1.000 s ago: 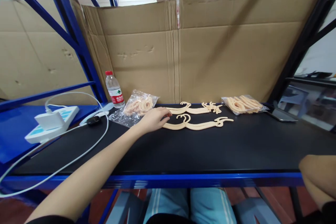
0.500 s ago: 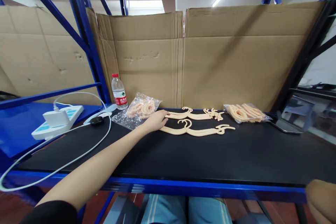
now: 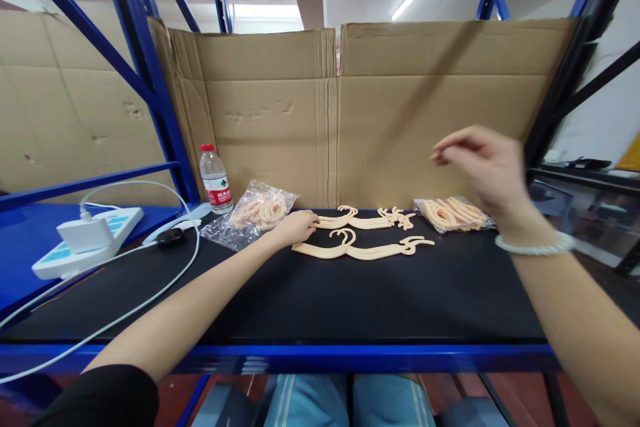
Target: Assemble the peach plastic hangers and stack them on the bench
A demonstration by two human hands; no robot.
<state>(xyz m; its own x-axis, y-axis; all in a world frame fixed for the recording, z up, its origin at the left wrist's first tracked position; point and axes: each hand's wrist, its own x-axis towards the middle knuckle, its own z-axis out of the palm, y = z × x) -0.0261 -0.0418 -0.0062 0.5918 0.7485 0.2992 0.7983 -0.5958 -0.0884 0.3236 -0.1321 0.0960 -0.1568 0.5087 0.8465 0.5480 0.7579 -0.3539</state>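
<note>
Two rows of cream plastic clothes hangers with curled hooks lie on the black tabletop, the far hanger (image 3: 370,222) and the near hanger (image 3: 325,251). My left hand (image 3: 295,227) rests at the left end of the far one, its fingers closed on that end and partly hidden by the hand itself. In the air above the right side of the table is my right hand (image 3: 487,167), slightly blurred, with bent fingers drawn together near the thumb. Nothing shows in it.
Behind my left hand lies an open clear bag (image 3: 260,210) of cream pieces, beside a water bottle (image 3: 216,180). Another filled bag (image 3: 453,213) sits at the right. A power strip (image 3: 90,240) and white cable (image 3: 170,293) occupy the left. Cardboard (image 3: 270,113) walls the back.
My right hand has risen from the lower right edge into the air above the table's right side. My left hand stays at the far hanger's end. The view has shifted slightly right.
</note>
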